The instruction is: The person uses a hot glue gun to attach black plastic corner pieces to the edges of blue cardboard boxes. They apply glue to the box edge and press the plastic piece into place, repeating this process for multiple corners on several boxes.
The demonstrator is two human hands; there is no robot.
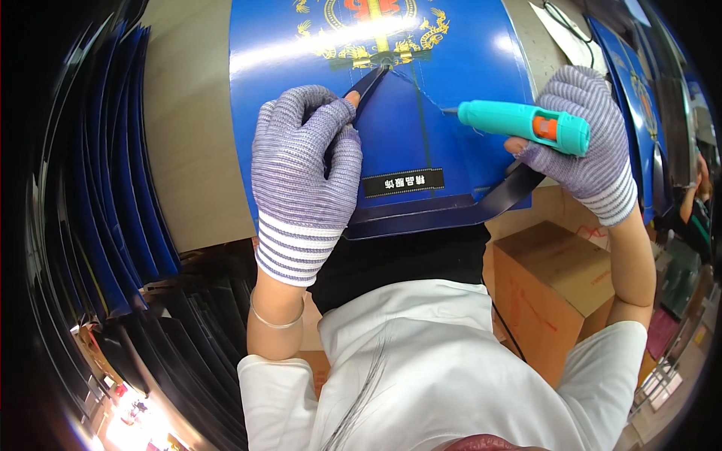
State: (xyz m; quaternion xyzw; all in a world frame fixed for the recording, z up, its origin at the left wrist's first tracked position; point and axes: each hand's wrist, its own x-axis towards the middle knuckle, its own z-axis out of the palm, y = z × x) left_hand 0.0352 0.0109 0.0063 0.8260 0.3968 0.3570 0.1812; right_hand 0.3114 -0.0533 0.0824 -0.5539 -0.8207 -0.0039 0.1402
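A glossy blue panel with gold dragon decoration lies in front of me, a small black label on its lower part. My left hand, in a grey striped knit glove with a bare thumb tip, pinches a dark strap whose end meets the panel at the gold motif. The strap curves along the panel's near edge toward my other hand. My right hand, gloved alike, is closed around a teal glue gun with an orange part. Its nozzle points left, and a thin glue thread runs toward the strap end.
Several blue panels stand stacked at the left, with dark sheets below them. Another decorated blue panel is at the right. A cardboard box stands below the table edge at right. A black cable lies at the far right.
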